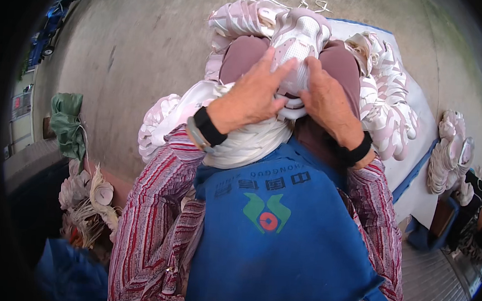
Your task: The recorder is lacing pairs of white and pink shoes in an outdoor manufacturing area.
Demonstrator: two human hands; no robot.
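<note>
A white and pink shoe upper (299, 44) with a mesh middle lies between my mauve-covered knees. My left hand (252, 94) reaches over it from the left, fingers spread and their tips on the mesh. From the right, my right hand (330, 103) touches the same upper; its fingers look apart, slightly blurred. Below the hands, a white rim (293, 111) shows at the near end of the upper. A bunch of whitish material (249, 145) lies on my lap under my left wrist, above the blue apron (284, 256).
Stacked uppers lie beyond my left knee (242, 17), by my left forearm (158, 121) and right of my knees (388, 98) on a white sheet (414, 181). More pale pieces (450, 153) sit far right near another person (480, 217). A green bag (67, 122) stands left.
</note>
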